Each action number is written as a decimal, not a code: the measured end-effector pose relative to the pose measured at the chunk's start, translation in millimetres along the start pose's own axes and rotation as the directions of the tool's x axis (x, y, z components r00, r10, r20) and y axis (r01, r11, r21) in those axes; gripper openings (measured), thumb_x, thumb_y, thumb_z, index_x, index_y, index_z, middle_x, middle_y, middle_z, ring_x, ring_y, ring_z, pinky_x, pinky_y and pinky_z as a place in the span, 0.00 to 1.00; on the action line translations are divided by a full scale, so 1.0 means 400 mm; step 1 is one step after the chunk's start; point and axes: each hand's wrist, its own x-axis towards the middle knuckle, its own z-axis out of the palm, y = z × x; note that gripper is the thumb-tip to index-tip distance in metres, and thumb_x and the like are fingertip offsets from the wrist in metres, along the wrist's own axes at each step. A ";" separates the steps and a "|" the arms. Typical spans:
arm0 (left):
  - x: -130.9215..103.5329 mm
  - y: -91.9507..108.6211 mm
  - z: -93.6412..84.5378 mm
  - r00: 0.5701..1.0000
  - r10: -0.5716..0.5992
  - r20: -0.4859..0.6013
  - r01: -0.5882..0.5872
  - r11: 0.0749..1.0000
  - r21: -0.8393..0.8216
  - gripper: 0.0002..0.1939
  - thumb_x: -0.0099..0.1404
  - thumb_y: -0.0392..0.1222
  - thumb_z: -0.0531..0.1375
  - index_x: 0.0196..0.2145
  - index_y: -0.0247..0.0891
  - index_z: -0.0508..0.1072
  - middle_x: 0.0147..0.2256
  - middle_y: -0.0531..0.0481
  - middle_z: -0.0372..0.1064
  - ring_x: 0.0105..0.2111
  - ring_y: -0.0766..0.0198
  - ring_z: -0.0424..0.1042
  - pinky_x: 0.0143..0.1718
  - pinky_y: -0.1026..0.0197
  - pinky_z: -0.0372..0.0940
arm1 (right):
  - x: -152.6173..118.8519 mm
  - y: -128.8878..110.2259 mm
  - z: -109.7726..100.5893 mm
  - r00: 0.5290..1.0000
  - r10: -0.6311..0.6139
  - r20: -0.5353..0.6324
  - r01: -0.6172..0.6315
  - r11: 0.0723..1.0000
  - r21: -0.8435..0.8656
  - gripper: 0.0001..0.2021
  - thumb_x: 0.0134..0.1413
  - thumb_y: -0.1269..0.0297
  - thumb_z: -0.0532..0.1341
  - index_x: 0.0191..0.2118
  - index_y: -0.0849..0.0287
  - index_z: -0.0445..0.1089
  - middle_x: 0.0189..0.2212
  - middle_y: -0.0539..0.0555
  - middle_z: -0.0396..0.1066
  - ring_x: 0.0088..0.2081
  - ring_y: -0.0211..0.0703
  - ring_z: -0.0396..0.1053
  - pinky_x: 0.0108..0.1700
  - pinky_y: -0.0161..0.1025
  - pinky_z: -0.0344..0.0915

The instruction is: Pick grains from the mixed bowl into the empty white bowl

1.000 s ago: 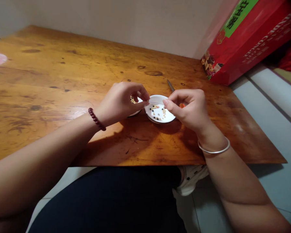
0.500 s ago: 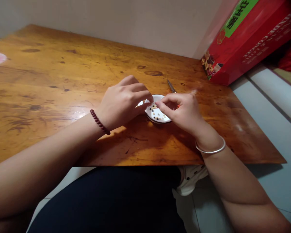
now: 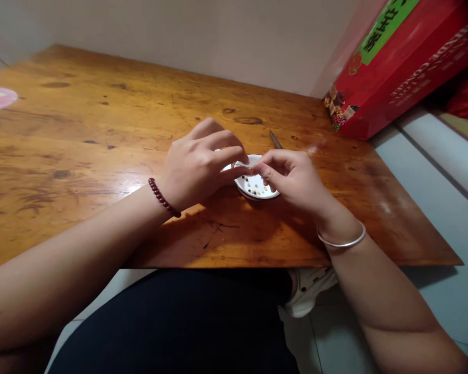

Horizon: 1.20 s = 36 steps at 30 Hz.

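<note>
Red box (image 3: 401,67) has a green label, writing too blurry to read. Both hands, left (image 3: 197,166) and right (image 3: 292,176), pinch fingertips together over the white dish (image 3: 257,188) of beads (maybe a thin thread between them, can't tell).

A worn wooden table (image 3: 81,135) stands against a pale wall (image 3: 198,31) on grey tiles (image 3: 444,218).

- White dish (image 3: 257,188): small, round and shallow, flat on the wooden table, at about one o'clock from the near edge's middle.
- Beads (image 3: 256,186): tiny cream and black ones, scattered loose inside the dish, mostly toward six o'clock.
</note>
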 end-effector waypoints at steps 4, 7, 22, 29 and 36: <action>0.000 0.003 -0.007 0.998 0.007 -0.060 -0.004 0.998 0.056 0.23 0.74 0.62 0.51 0.42 0.43 0.77 0.41 0.46 0.77 0.46 0.51 0.73 0.47 0.50 0.70 | 0.005 -0.006 -0.007 0.999 0.048 0.006 -0.048 0.995 0.082 0.23 0.55 0.39 0.65 0.32 0.59 0.73 0.22 0.48 0.68 0.25 0.34 0.65 0.26 0.33 0.59; 0.001 0.001 -0.012 0.985 -0.046 -0.169 0.057 0.997 0.058 0.25 0.76 0.60 0.46 0.44 0.40 0.75 0.41 0.45 0.76 0.44 0.54 0.73 0.50 0.49 0.68 | 0.010 -0.013 -0.032 0.999 0.054 0.001 -0.054 0.997 0.062 0.24 0.54 0.39 0.65 0.31 0.59 0.73 0.21 0.48 0.67 0.24 0.33 0.64 0.25 0.33 0.58; -0.003 -0.023 -0.003 0.972 -0.191 -0.138 0.202 0.977 0.070 0.19 0.77 0.51 0.47 0.43 0.40 0.75 0.40 0.44 0.75 0.46 0.53 0.71 0.52 0.48 0.65 | 0.013 0.022 -0.079 0.962 0.230 0.144 -0.155 0.902 -0.404 0.15 0.61 0.54 0.63 0.30 0.59 0.77 0.25 0.51 0.75 0.26 0.37 0.68 0.30 0.36 0.59; 0.009 -0.091 -0.011 0.928 -0.363 0.080 0.339 0.915 0.219 0.16 0.73 0.44 0.52 0.37 0.38 0.78 0.36 0.44 0.77 0.41 0.53 0.73 0.43 0.54 0.66 | 0.013 0.023 -0.052 0.971 0.204 0.127 -0.117 0.862 -0.493 0.14 0.62 0.54 0.61 0.33 0.57 0.78 0.31 0.52 0.78 0.31 0.40 0.71 0.35 0.38 0.59; 0.007 -0.089 -0.016 0.807 -0.502 0.312 0.431 0.860 0.273 0.14 0.70 0.48 0.55 0.41 0.43 0.79 0.41 0.47 0.79 0.39 0.53 0.76 0.33 0.58 0.63 | 0.006 0.022 0.003 0.993 0.105 0.048 -0.040 0.701 -0.712 0.14 0.65 0.54 0.59 0.35 0.54 0.78 0.34 0.54 0.80 0.34 0.47 0.74 0.33 0.39 0.53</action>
